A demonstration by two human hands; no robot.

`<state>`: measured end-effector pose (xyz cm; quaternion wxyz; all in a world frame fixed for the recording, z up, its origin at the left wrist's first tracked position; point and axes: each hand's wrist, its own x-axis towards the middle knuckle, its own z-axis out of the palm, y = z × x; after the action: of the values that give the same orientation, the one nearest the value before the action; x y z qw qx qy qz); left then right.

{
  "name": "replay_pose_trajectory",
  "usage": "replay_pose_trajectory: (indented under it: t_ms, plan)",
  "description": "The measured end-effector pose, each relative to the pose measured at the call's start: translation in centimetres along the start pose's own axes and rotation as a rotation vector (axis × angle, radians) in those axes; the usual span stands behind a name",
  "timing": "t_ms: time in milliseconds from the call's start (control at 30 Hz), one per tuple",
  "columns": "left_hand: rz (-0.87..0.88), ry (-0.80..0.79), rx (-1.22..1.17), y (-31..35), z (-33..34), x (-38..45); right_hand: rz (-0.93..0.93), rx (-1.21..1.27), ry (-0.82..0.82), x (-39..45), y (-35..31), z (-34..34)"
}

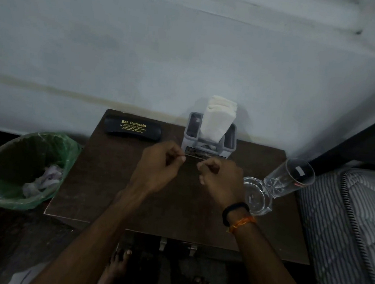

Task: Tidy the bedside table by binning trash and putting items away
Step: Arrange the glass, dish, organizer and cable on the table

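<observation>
Over the dark wooden bedside table, my left hand and my right hand are close together with curled fingers. Each pinches one end of a small thin thing that is too dark to identify. They hover just in front of a grey tissue holder with white tissues standing in it. A black spectacle case with gold lettering lies at the table's back left. At the table's right edge stand a tall clear glass and a low clear glass dish.
A bin with a green liner stands on the floor left of the table, with crumpled paper inside. A striped mattress and a dark bed frame border the right side. The wall is right behind the table. My bare feet are below its front edge.
</observation>
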<state>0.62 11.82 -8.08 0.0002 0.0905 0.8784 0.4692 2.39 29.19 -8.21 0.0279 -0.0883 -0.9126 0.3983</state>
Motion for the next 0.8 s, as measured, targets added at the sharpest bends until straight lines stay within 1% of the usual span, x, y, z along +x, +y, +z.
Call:
replay_pose_trajectory:
  t_ms: [100,233,300,367,433,500,567,667,800]
  plan:
    - [0.12,-0.13,0.019,1.6,1.9,-0.3,-0.18,-0.136,0.249,-0.8,0.7,-2.8]
    - [0.182,-0.22,0.069,2.7,4.8,-0.7,-0.327,-0.225,0.719,-1.5,2.0,-6.8]
    - [0.215,-0.257,0.108,2.8,6.3,-0.9,-0.302,-0.279,0.852,-1.3,3.5,-8.6]
    - [0.227,-0.299,0.154,2.5,7.5,-1.1,-0.224,-0.328,0.905,-1.1,5.1,-10.2]
    - [0.227,-0.329,0.186,2.3,8.5,-1.1,-0.108,-0.329,0.882,-1.2,6.1,-11.3]
    - [0.221,-0.342,0.192,2.2,9.2,-1.0,0.016,-0.28,0.759,-1.3,6.8,-11.8]
    - [0.212,-0.343,0.194,2.1,10.0,-0.9,0.122,-0.17,0.62,-1.0,7.7,-11.6]
    - [0.195,-0.361,0.188,2.3,11.1,-0.9,0.193,0.015,0.504,0.0,9.5,-11.2]
    - [0.167,-0.415,0.199,2.3,12.3,-0.7,0.245,0.094,0.468,0.9,10.8,-10.9]
